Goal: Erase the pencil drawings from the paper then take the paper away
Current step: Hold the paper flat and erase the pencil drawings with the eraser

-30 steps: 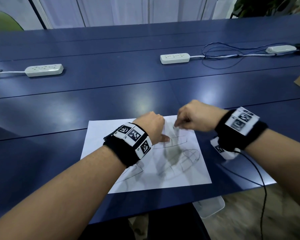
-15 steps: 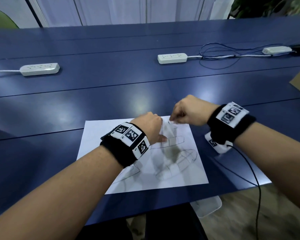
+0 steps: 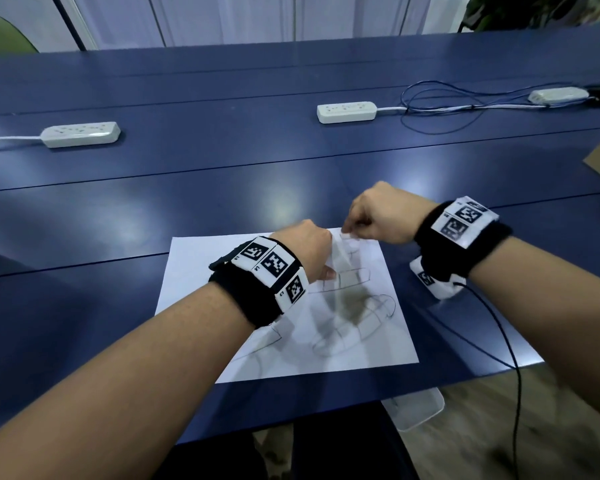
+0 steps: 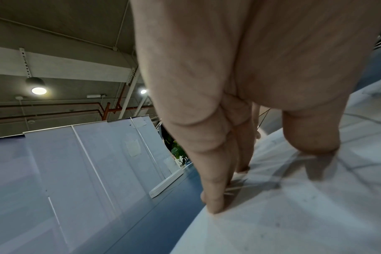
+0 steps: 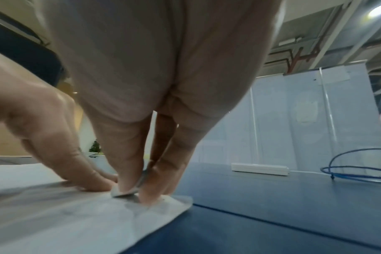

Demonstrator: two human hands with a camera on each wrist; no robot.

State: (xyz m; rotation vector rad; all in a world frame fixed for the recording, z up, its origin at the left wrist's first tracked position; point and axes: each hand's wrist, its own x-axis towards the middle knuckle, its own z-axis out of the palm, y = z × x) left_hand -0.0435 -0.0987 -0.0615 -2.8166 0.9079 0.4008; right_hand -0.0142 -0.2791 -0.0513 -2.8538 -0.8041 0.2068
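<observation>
**Head view: eraser at far edge of paper**

The paper [image 3: 284, 306] lies flat on the blue table [image 3: 187, 202], lower centre of frame, pencil drawings [image 3: 354, 306] visible. The right hand [image 3: 378, 216] pinches a small eraser [image 5: 128, 190] between curled fingers [image 5: 130, 171], pressed on the sheet's far edge. The left hand [image 3: 305, 251] presses straight fingers [image 4: 213, 197] on the paper (steadying contact). Power strips [image 3: 346, 111] sit upper frame.
</observation>
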